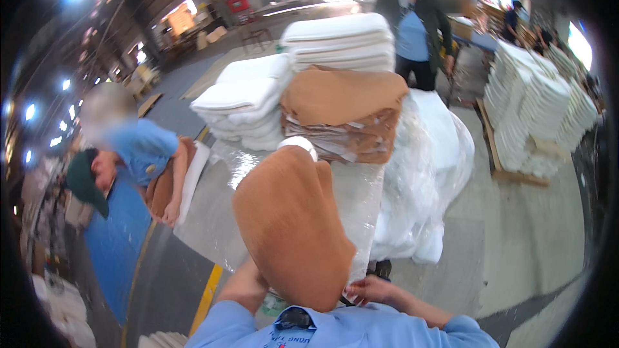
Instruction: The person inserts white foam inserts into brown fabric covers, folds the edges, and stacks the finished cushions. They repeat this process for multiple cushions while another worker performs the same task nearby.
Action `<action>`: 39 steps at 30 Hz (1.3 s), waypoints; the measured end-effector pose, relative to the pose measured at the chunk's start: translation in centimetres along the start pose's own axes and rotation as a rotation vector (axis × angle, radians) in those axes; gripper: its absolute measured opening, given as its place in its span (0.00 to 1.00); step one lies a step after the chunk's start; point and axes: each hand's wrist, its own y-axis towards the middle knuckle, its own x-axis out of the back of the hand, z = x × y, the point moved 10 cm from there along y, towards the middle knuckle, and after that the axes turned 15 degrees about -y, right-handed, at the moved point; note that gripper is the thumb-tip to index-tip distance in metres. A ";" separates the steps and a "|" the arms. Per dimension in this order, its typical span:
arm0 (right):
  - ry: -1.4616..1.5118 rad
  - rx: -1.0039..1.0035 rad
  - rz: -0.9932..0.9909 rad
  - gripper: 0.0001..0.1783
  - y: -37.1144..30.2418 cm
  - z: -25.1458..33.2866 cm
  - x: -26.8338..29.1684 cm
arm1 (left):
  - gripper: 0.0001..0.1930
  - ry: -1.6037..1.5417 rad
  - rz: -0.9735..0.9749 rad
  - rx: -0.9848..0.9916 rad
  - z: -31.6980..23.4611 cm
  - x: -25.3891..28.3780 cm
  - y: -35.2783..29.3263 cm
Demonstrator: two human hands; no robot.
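Brown cloth [293, 225] near lettered shirt [380, 326]

Cloth [290, 225] orange-brown; folded stack [338, 42] white; cap [87, 180] dark green.

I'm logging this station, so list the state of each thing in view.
Brown cloth: raised, bulging, not lying flat
Left hand: hidden behind the brown cloth
Right hand: fingers bent near the cloth's lower edge; grip unclear
Brown stack: layered, edges uneven
White stacks: folded, piled up
White bundle: loosely wrapped in clear plastic
White pile: stacked high on a pallet
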 end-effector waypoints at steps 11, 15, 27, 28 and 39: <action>1.112 0.666 -0.773 0.18 -1.8 -1.6 6.2 | 0.23 0.375 -0.139 0.523 20.4 9.6 4.1; 1.260 0.417 -0.852 0.19 0.4 -6.5 4.9 | 0.23 0.808 -0.309 0.481 23.9 13.9 4.7; 1.717 0.256 -0.770 0.20 3.8 -11.4 5.1 | 0.26 1.107 -0.215 0.469 25.1 12.3 9.4; 1.781 0.219 -0.749 0.20 4.5 -11.7 5.0 | 0.26 1.098 -0.181 0.445 25.1 11.5 9.8; 1.214 0.363 -0.640 0.23 10.0 -11.3 7.7 | 0.21 1.303 -0.320 0.063 22.9 10.6 9.9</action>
